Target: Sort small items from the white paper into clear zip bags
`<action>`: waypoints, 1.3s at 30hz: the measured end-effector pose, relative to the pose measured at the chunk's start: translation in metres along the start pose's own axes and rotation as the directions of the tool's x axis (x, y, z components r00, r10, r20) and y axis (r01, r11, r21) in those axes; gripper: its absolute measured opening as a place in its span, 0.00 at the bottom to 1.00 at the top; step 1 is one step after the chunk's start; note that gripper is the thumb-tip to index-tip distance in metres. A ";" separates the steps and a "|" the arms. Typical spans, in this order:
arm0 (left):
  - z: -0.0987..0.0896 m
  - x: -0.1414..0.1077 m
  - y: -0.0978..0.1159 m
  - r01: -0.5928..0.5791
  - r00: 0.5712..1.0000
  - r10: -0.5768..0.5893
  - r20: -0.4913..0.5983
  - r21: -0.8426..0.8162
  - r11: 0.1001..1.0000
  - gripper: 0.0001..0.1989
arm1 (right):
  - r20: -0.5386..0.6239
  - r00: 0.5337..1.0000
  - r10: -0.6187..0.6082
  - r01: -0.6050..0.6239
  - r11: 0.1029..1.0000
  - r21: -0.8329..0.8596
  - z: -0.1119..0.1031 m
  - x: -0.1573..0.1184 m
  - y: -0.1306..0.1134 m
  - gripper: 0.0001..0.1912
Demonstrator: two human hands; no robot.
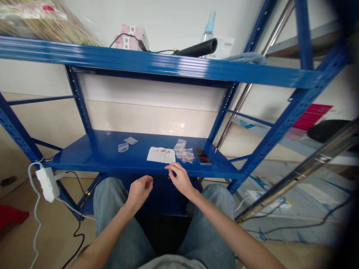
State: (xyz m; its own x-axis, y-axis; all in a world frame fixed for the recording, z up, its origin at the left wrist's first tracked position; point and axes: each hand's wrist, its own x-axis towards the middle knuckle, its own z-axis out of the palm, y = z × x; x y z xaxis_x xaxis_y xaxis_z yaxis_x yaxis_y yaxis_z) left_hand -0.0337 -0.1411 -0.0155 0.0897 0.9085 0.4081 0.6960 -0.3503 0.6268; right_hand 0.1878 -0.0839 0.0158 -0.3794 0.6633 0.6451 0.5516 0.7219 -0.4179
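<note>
My left hand (141, 191) hovers in front of the blue shelf's edge, above my lap. Its thumb and forefinger are pinched together, and whatever may be between them is too small to make out. My right hand (181, 180) is closed in a similar pinch at the front edge of the shelf (112, 158), just before a white paper sheet (157, 157). Several tiny reddish pieces (165, 151) lie on that sheet. Right of it are clear plastic bags (185, 154) with small reddish bits inside. Two small clear bags (131, 141) lie farther left.
A dark, pixelated flat object (202, 156) lies on the shelf's right side. The upper shelf (157, 65) spans above and carries pink boxes (131, 37), a black tube (196, 48) and a spray bottle (209, 26). A white power strip (47, 184) hangs at left.
</note>
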 end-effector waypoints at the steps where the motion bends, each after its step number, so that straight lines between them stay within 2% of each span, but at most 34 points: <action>1: 0.001 -0.001 0.002 0.033 0.999 -0.034 -0.004 -0.094 0.995 0.08 | -0.034 0.999 0.036 -0.036 0.999 -0.022 0.003 0.014 0.014 0.14; 4: 0.004 -0.002 0.009 0.107 0.994 -0.105 0.025 -0.369 0.923 0.08 | -0.070 0.988 0.138 -0.146 0.982 -0.121 0.012 0.058 0.055 0.11; 9: 0.009 0.002 0.007 0.187 0.982 -0.169 0.087 -0.615 0.766 0.08 | 0.044 0.948 0.314 -0.282 0.899 -0.337 0.028 0.106 0.099 0.07; 13: 0.011 0.007 0.002 0.220 0.973 -0.198 0.116 -0.713 0.665 0.08 | 0.101 0.923 0.371 -0.300 0.860 -0.413 0.036 0.119 0.116 0.05; 16: 0.008 0.008 0.004 0.241 0.966 -0.230 0.119 -0.739 0.630 0.07 | 0.118 0.915 0.385 -0.304 0.854 -0.423 0.040 0.123 0.123 0.04; 20: 0.003 0.009 0.009 0.301 0.942 -0.306 0.136 -0.744 0.596 0.07 | 0.125 0.901 0.415 -0.327 0.840 -0.433 0.045 0.124 0.126 0.05; 24: 0.001 0.009 0.008 0.368 0.910 -0.378 0.173 -0.758 0.539 0.11 | 0.111 0.879 0.463 -0.383 0.826 -0.415 0.047 0.125 0.122 0.05; 26: 0.000 0.009 0.008 0.386 0.901 -0.390 0.191 -0.761 0.521 0.13 | 0.080 0.882 0.465 -0.410 0.840 -0.356 0.045 0.126 0.115 0.04; 28: 0.000 0.009 0.008 0.394 0.898 -0.392 0.200 -0.761 0.515 0.13 | 0.048 0.898 0.438 -0.417 0.880 -0.228 0.040 0.125 0.100 0.04; 31: 0.001 0.009 0.009 0.381 0.908 -0.369 0.199 -0.758 0.529 0.13 | 0.049 0.948 0.314 -0.316 0.947 0.055 0.033 0.113 0.059 0.04; 33: 0.003 0.008 0.010 0.365 0.920 -0.337 0.202 -0.755 0.544 0.12 | 0.111 0.979 0.171 -0.192 0.956 0.221 0.028 0.097 0.022 0.04; 35: 0.006 0.007 0.010 0.349 0.930 -0.305 0.206 -0.756 0.554 0.12 | 0.190 0.981 0.049 -0.109 0.940 0.322 0.024 0.077 -0.014 0.03; 37: 0.008 0.005 0.009 0.317 0.944 -0.262 0.198 -0.759 0.568 0.10 | 0.270 0.962 -0.031 -0.061 0.943 0.326 0.023 0.056 -0.043 0.03; 39: 0.009 0.003 0.009 0.274 0.960 -0.219 0.176 -0.758 0.592 0.09 | 0.342 0.938 -0.064 -0.028 0.965 0.259 0.023 0.040 -0.061 0.05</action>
State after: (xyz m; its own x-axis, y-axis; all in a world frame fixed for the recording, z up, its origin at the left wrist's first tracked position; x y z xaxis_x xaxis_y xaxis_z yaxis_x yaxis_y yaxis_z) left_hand -0.0207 -0.1397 -0.0148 0.0595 0.9887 0.1378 -0.1034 -0.1312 0.9860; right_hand 0.1216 -0.0965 0.0525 -0.6452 0.6428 0.4130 0.3507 0.7294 -0.5874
